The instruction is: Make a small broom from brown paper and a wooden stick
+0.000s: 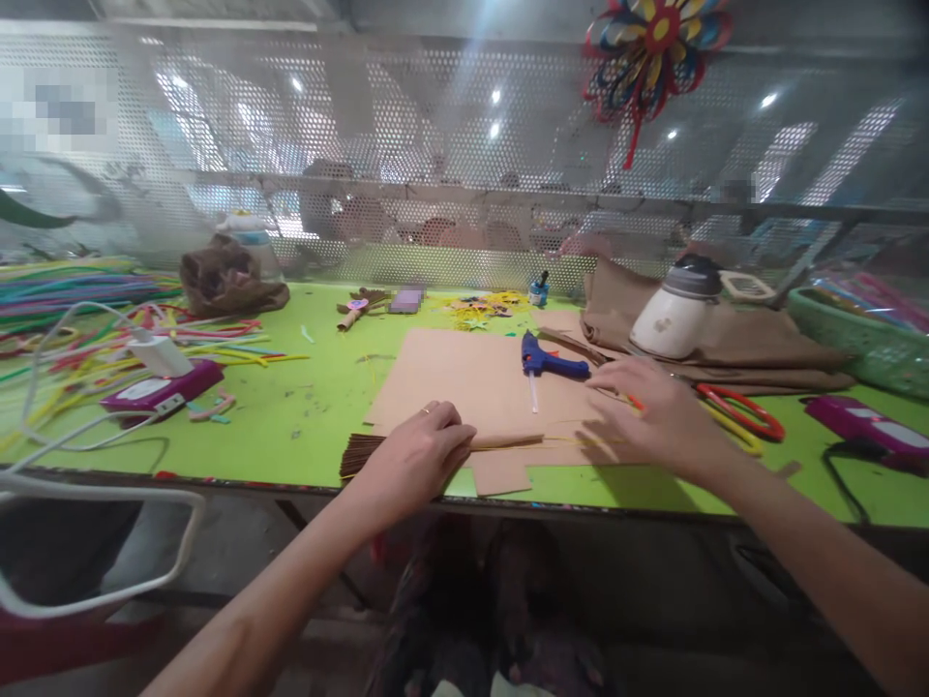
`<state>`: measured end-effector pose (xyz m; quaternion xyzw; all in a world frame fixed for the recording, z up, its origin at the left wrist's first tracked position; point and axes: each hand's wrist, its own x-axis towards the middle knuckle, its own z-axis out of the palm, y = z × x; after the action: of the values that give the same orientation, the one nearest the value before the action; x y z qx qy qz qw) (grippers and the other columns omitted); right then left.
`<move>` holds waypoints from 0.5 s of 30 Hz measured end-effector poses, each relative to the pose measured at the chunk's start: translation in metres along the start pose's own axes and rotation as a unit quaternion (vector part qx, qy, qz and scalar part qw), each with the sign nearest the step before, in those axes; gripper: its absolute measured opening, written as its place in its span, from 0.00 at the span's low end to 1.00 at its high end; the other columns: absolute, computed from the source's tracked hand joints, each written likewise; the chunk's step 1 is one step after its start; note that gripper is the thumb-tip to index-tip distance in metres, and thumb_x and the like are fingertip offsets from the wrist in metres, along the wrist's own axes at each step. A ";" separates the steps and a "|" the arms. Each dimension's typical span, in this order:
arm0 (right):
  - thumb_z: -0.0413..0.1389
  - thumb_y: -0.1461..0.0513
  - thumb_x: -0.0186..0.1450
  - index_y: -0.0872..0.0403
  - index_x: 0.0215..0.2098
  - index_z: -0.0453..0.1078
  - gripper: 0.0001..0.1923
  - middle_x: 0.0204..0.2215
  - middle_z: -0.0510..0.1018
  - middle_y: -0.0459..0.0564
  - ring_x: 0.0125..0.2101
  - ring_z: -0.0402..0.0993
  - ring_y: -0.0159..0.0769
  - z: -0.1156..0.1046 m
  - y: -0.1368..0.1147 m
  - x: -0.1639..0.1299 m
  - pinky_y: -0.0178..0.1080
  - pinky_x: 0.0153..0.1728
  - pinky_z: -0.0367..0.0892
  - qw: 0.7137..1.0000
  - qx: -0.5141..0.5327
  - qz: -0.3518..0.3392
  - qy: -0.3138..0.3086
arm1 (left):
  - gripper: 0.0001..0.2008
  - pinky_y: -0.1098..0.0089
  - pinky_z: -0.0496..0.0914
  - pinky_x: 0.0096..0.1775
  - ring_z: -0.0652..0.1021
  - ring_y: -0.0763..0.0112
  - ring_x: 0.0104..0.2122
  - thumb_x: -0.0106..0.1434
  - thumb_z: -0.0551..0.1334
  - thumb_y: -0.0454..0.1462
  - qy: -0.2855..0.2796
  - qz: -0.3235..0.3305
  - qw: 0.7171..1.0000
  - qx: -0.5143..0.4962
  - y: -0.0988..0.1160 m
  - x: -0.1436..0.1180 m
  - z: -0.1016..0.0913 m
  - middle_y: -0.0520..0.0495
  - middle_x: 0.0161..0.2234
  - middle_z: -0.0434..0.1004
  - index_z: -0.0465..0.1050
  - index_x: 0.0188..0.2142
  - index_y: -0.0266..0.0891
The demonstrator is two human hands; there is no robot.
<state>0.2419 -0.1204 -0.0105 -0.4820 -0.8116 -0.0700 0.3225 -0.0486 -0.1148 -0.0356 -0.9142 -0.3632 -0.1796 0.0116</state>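
Note:
My left hand (428, 447), wearing a ring, presses closed around a small brown paper broom (363, 453) near the table's front edge. Its pleated bristles stick out on the left and its rolled paper handle (508, 439) points right. A thin yellow string (581, 440) trails from the handle toward my right hand (649, 411). That hand hovers over the right of the cardboard sheet (450, 373), fingers stretched leftward and slightly blurred, with no clear grip on anything. Just beyond its fingertips lies a blue glue gun (555, 360) with a clear glue stick.
Red and yellow-handled scissors (740, 411) lie right of my hand. Behind stand folded brown paper (769, 339) and a white bottle (672, 310). Purple power strips (164, 392) sit at both sides, and coloured pipe cleaners (79, 290) pile at left. A green basket (856, 339) is far right.

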 end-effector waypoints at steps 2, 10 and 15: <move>0.53 0.62 0.61 0.53 0.36 0.70 0.06 0.39 0.74 0.54 0.43 0.65 0.44 0.007 -0.036 0.000 0.47 0.48 0.60 0.994 0.008 -0.090 -0.060 | 0.12 0.70 0.64 0.35 0.68 0.69 0.33 0.66 0.49 0.35 -0.002 -0.001 1.000 -0.002 0.001 0.000 0.000 0.46 0.33 0.65 0.71 0.38 0.37; 0.53 0.70 0.60 0.58 0.32 0.69 0.05 0.29 0.73 0.54 0.34 0.66 0.41 0.024 -0.088 -0.011 0.42 0.35 0.63 0.932 -0.135 -0.245 -0.231 | 0.12 0.70 0.64 0.36 0.68 0.69 0.33 0.66 0.50 0.35 0.003 -0.003 1.000 -0.014 0.002 -0.001 0.001 0.45 0.33 0.65 0.71 0.38 0.37; 0.53 0.71 0.58 0.60 0.34 0.70 0.06 0.28 0.74 0.56 0.31 0.67 0.42 0.029 -0.087 -0.005 0.42 0.31 0.62 0.905 -0.179 -0.308 -0.234 | 0.13 0.70 0.64 0.35 0.68 0.69 0.33 0.66 0.49 0.36 -0.005 -0.009 1.000 -0.020 0.002 -0.001 -0.001 0.45 0.33 0.65 0.71 0.37 0.37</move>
<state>0.1579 -0.1577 -0.0194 -0.2601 -0.9457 -0.1951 -0.0058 -0.0484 -0.1172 -0.0344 -0.9120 -0.3676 -0.1820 -0.0100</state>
